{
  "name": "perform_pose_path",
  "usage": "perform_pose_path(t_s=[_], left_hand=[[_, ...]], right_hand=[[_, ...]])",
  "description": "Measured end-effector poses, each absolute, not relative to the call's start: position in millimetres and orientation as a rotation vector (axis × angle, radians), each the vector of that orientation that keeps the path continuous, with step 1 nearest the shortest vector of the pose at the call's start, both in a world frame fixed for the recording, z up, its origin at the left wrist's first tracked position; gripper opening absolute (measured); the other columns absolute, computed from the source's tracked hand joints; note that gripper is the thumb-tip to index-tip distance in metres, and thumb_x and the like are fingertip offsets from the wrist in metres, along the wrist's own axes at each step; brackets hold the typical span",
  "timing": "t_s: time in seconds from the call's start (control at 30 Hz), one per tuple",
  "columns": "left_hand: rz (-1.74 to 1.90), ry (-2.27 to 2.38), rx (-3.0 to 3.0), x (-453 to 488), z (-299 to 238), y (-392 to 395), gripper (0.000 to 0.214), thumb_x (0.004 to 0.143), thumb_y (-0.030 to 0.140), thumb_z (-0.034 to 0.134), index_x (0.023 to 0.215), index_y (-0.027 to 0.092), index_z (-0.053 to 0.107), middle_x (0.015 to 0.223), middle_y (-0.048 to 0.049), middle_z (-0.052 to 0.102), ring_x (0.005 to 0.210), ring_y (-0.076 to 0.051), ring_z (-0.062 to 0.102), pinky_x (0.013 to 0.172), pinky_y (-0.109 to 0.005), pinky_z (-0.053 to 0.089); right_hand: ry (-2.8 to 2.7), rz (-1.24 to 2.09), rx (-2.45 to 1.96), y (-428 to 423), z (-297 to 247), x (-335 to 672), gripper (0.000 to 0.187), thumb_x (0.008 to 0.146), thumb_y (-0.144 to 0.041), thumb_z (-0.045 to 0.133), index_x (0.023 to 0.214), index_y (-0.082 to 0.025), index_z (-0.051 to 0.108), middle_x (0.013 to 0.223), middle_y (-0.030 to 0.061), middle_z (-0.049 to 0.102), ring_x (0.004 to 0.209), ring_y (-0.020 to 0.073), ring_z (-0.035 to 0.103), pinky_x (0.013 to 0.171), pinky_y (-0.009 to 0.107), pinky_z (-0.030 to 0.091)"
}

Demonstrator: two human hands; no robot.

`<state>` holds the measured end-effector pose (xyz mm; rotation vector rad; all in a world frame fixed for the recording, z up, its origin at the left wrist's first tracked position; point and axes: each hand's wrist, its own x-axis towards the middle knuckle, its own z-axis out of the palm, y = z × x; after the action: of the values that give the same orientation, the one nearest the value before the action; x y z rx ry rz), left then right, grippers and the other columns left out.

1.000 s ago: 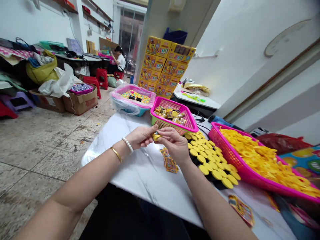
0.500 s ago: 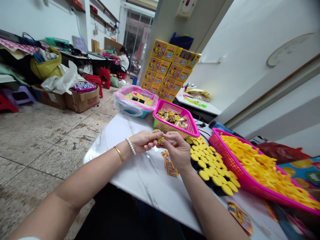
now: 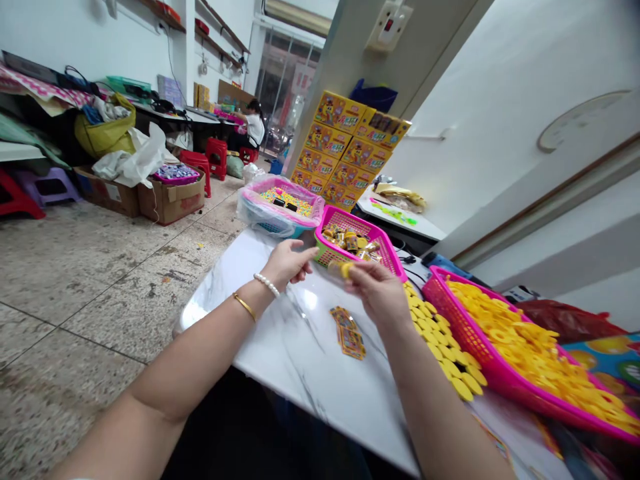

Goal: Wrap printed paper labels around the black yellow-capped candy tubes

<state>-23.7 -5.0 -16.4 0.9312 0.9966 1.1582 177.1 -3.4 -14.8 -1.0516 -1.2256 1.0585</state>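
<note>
My right hand [image 3: 379, 293] pinches a small clear jar with a yellow cap [image 3: 342, 269] by its capped end, above the table and in front of the pink-rimmed basket [image 3: 332, 256]. Motion blurs the jar a little. My left hand [image 3: 291, 262] is apart from it, fingers stretched toward the basket with nothing in them. Inside that basket lie several similar yellow-and-black jars [image 3: 353, 241]. Flat printed yellow-orange pieces [image 3: 349, 333] rest on the marbled white table [image 3: 285, 353] below my hands. Rows of yellow round caps on black bases [image 3: 445, 340] stand beside my right forearm.
A pink basket [image 3: 480, 343] heaped with yellow plastic rings stands at the right. At the back is a plastic-lined basin [image 3: 255, 210] of small coloured beads. Yellow printed boxes [image 3: 345, 153] are stacked by the pillar. A person [image 3: 254, 127] sits far off.
My hands have parted. The right one has drawn away to the right with the jar, while the left one has let go and opened its fingers. The view has shifted slightly.
</note>
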Motion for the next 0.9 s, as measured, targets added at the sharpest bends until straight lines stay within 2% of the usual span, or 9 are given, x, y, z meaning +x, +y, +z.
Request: perform_pose_path(t_s=[0.07, 0.13, 0.27, 0.33, 0.43, 0.53, 0.63, 0.83, 0.9], left_hand=[[1.267, 1.000, 0.872, -29, -14, -2, 0.041, 0.087, 0.028, 0.066, 0.121, 0.011, 0.050, 0.046, 0.0064, 0.055, 0.031, -0.006, 0.041, 0.034, -0.015, 0.021], [1.360, 0.984, 0.842, -35, -11, 1, 0.022, 0.087, 0.026, 0.066, 0.102, 0.013, 0.056, 0.046, 0.0066, 0.054, 0.031, -0.004, 0.040, 0.034, -0.015, 0.020], [1.505, 0.958, 0.792, -46, -7, 5, 0.021, 0.082, 0.029, 0.070, 0.081, 0.015, 0.054, 0.046, 0.0076, 0.051, 0.032, -0.003, 0.039, 0.034, -0.014, 0.020], [1.536, 0.965, 0.807, -47, -9, 6, 0.023, 0.080, 0.030, 0.071, 0.078, 0.016, 0.053, 0.047, 0.0079, 0.051, 0.033, -0.003, 0.039, 0.035, -0.014, 0.021], [1.501, 0.998, 0.893, -42, -13, 7, 0.025, 0.078, 0.033, 0.073, 0.077, 0.015, 0.055, 0.048, 0.0076, 0.052, 0.034, -0.003, 0.041, 0.036, -0.015, 0.025], [1.477, 1.041, 0.969, -35, -15, 6, 0.024, 0.078, 0.031, 0.072, 0.077, 0.015, 0.055, 0.046, 0.0070, 0.053, 0.033, -0.004, 0.042, 0.036, -0.015, 0.026], [1.453, 1.045, 0.999, -27, -16, 3, 0.021, 0.080, 0.028, 0.070, 0.076, 0.015, 0.054, 0.044, 0.0068, 0.052, 0.032, -0.004, 0.040, 0.035, -0.015, 0.024], [1.296, 0.976, 1.136, -13, -15, -10, 0.021, 0.080, 0.028, 0.072, 0.076, 0.014, 0.057, 0.046, 0.0050, 0.054, 0.032, -0.004, 0.042, 0.036, -0.015, 0.025], [1.276, 0.991, 1.133, -10, -14, -14, 0.022, 0.080, 0.029, 0.073, 0.075, 0.014, 0.057, 0.046, 0.0049, 0.054, 0.032, -0.004, 0.041, 0.036, -0.015, 0.026]], right_hand=[[-1.127, 0.899, -0.958, 8, -7, 181, 0.052, 0.054, -0.033, 0.090, 0.100, -0.023, 0.068, 0.083, -0.0023, 0.069, 0.062, 0.0140, 0.071, 0.058, 0.027, 0.063], [-1.165, 0.835, -0.975, 12, -9, 179, 0.065, 0.059, -0.038, 0.087, 0.118, -0.027, 0.062, 0.091, -0.0016, 0.068, 0.066, 0.0156, 0.072, 0.057, 0.028, 0.063], [-1.573, 0.794, -1.095, -6, -41, 148, 0.042, 0.075, -0.040, 0.073, 0.113, -0.021, 0.067, 0.089, 0.0045, 0.070, 0.073, 0.0187, 0.071, 0.056, 0.029, 0.061], [-1.871, 0.652, -1.028, -16, -57, 125, 0.041, 0.076, -0.026, 0.070, 0.117, -0.024, 0.067, 0.112, 0.0088, 0.069, 0.096, 0.0221, 0.069, 0.076, 0.036, 0.061], [-2.210, 0.423, -0.876, -18, -67, 101, 0.052, 0.071, -0.009, 0.064, 0.122, -0.020, 0.065, 0.132, 0.0112, 0.061, 0.123, 0.0257, 0.056, 0.105, 0.043, 0.046], [-2.267, 0.338, -0.929, -9, -64, 101, 0.040, 0.072, -0.006, 0.057, 0.110, -0.012, 0.066, 0.108, 0.0110, 0.070, 0.102, 0.0215, 0.064, 0.096, 0.036, 0.049], [-2.208, 0.276, -1.052, -7, -59, 121, 0.030, 0.072, -0.009, 0.059, 0.101, -0.014, 0.067, 0.089, 0.0057, 0.069, 0.079, 0.0168, 0.063, 0.078, 0.030, 0.052], [-2.178, 0.367, -1.159, -40, -50, 179, 0.049, 0.077, -0.024, 0.069, 0.125, -0.023, 0.063, 0.104, 0.0053, 0.070, 0.079, 0.0165, 0.064, 0.078, 0.033, 0.053], [-2.063, 0.309, -1.257, -59, -54, 200, 0.042, 0.081, -0.031, 0.068, 0.122, -0.024, 0.067, 0.098, 0.0045, 0.070, 0.074, 0.0157, 0.063, 0.074, 0.033, 0.053]])
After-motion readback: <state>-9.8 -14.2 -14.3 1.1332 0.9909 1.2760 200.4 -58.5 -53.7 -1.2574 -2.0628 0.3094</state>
